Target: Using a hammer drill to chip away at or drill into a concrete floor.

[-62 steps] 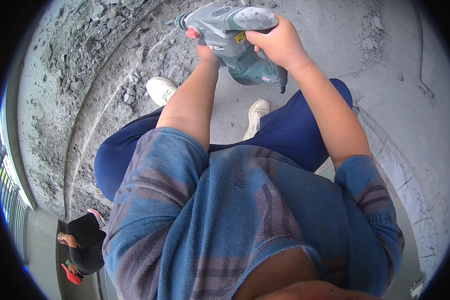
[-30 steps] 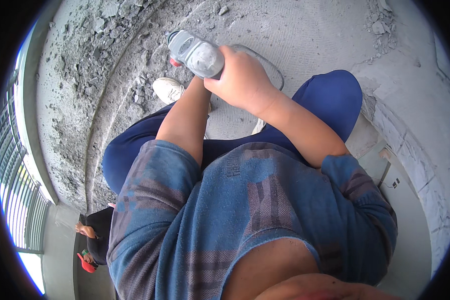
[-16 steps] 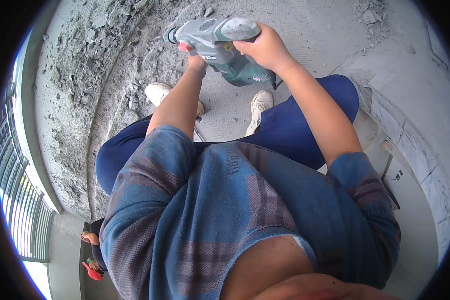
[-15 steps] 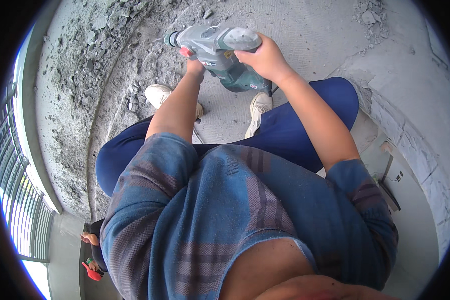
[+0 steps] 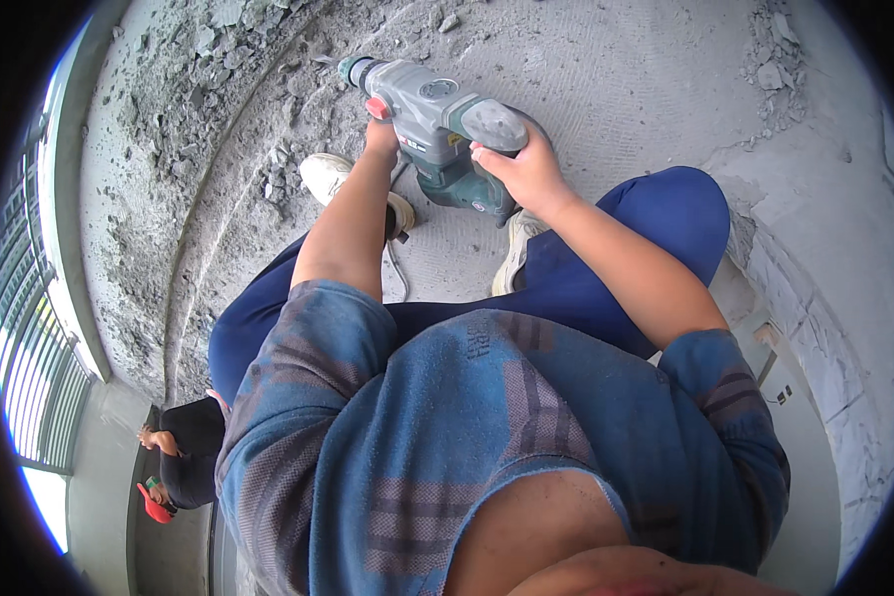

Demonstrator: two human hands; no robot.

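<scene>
A grey and green rotary hammer [image 5: 422,104] with a red knob is held out before me, its front end pointing to the far left. My right hand [image 5: 528,171] is wrapped round the rear handle, thumb on the near side. My left hand [image 5: 381,139] is closed at the front of the tool, below the red knob; the body hides most of its fingers, and what they grip looks like the tool's side handle. Close to the front end lies broken concrete [image 5: 298,109]; whether the bit touches it I cannot make out.
Rubble [image 5: 199,89] covers the floor at the left, with a smaller heap [image 5: 773,70] at the far right. A cable [image 5: 395,268] runs between my shoes [image 5: 326,177]. Another person [image 5: 184,452] in a red cap is at the lower left, near a railing [image 5: 35,358].
The rotary hammer and both hands sit slightly lower and farther right in the picture, and the tool's rear end is tilted more toward me. More of the other person shows.
</scene>
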